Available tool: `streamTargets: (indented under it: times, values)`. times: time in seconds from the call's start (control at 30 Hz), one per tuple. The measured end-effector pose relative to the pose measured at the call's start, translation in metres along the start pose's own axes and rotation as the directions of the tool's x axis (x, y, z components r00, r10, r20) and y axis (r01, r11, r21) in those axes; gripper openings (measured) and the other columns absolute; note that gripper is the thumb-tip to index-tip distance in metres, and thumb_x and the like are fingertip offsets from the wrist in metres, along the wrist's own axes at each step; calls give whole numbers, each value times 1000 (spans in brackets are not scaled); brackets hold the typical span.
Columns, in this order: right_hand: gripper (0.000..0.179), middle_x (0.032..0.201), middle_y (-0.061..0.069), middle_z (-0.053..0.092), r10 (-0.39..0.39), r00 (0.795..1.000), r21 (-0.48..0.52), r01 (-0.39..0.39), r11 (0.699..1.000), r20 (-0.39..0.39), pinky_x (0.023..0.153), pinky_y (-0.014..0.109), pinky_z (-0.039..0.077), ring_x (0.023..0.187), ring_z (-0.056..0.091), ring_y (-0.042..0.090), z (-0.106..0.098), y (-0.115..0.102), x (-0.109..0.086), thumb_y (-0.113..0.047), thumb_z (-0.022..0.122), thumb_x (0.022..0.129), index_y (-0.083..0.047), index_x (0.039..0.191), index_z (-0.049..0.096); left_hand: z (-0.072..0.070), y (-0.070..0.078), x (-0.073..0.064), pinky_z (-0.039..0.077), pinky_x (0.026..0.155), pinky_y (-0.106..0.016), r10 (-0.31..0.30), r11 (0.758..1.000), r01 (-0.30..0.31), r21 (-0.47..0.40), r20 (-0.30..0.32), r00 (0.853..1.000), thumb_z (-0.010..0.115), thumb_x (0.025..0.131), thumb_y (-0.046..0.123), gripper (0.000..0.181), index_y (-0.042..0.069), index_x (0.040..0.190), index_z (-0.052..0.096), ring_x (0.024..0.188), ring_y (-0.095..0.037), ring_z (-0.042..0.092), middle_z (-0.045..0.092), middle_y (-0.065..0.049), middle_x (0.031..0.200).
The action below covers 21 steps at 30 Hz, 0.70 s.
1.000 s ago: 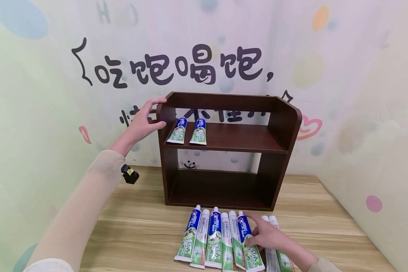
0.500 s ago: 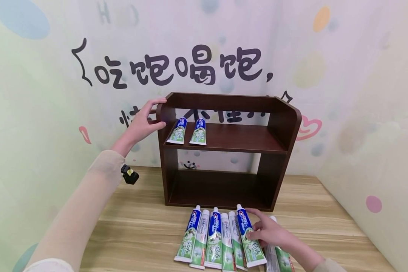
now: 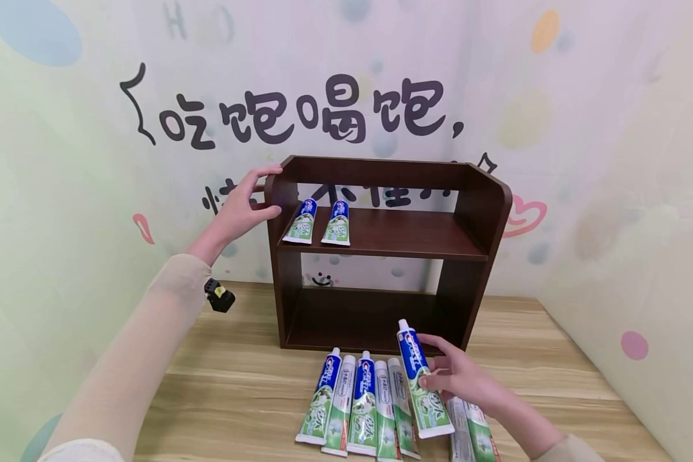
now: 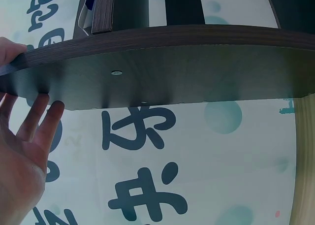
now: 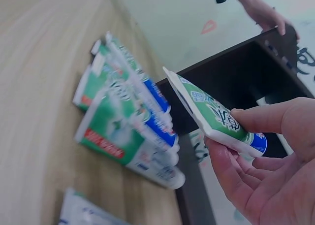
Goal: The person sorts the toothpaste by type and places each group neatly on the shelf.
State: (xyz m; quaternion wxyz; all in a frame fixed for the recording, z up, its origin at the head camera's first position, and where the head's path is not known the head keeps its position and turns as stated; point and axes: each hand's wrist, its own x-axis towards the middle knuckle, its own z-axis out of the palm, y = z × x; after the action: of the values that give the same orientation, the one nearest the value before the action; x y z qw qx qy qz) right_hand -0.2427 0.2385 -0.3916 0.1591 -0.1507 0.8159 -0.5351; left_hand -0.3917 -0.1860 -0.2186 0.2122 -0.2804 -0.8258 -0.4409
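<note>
The right hand (image 3: pixel 464 378) pinches a toothpaste tube (image 3: pixel 414 360) between thumb and fingers, apart from the counter (image 3: pixel 225 385), its cap pointing toward the shelf (image 3: pixel 480 212) and its flat tail toward the person. The thumb sits around the middle, so the weight at either end could twist the smooth tube in that light pinch, and a loose squeeze might let it drop. The left hand (image 3: pixel 239 208) holds the shelf by its upper left side, thumb and fingers at the panel's edges; if it pulls or leans, the shelf could probably shift or tip. Raised at too low an angle, the cap could catch the front edge of the upper board (image 3: pixel 410 231). Two tubes (image 3: pixel 339 224) lie there, slightly apart, and a sideways swing could knock them askew. Below, the row of tubes (image 3: pixel 362 404) on the counter lies close together, partly overlapping, so a dipping tail could drag a neighbour out of line. Two more tubes (image 3: pixel 480 430) lie partly hidden under the right forearm, where a lowered wrist could nudge them.
</note>
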Motion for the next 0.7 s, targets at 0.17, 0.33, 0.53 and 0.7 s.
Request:
streamTargets:
  times: [0.17,0.33,0.53,0.7]
  values:
    - [83,104,14,61,-48,999,-9,48,999,-15,67,32,58,89,62,22,-6,-17,-3,-17,69,91,-9,156,18,0,-1,0,48,104,-56,-1,1000,1,1,1,1000,68,90,11,66,27,148,40,135,-34,43,31,7,162]
    - [82,104,14,62,-80,996,-23,79,997,-27,67,31,58,88,63,22,-10,-30,-6,-17,69,91,-10,156,19,0,-1,0,48,104,-56,-2,1000,2,-4,4,1000,68,90,11,66,27,147,40,136,-34,43,32,7,161]
    - [81,103,13,60,-93,995,-33,91,995,-48,66,30,57,86,62,20,-12,-41,-6,-19,70,91,-12,155,21,0,1,-1,48,104,-56,-4,1000,4,-10,3,1000,68,89,8,67,28,147,40,136,-34,42,32,7,161]
    - [79,108,16,58,-96,993,-54,92,994,-74,68,29,58,90,62,22,-14,-53,-6,-21,70,91,-14,154,24,0,0,-1,48,104,-56,-7,1000,7,-7,4,1000,68,90,7,68,28,148,39,136,-34,43,31,7,161]
